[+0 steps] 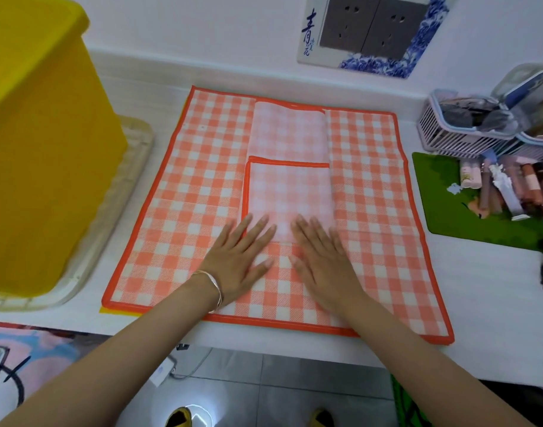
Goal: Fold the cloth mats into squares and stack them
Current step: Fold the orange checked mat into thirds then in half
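Currently, item: folded mat [290, 192], pale side up, lying under and just beyond the fingers [261, 229], atop the spread mat [187, 195] on the desk [479, 288]. Left hand [236, 260], right hand [322, 257]: flat, straight, holding nothing. Recommended: press outward evenly, keeping orange borders aligned.
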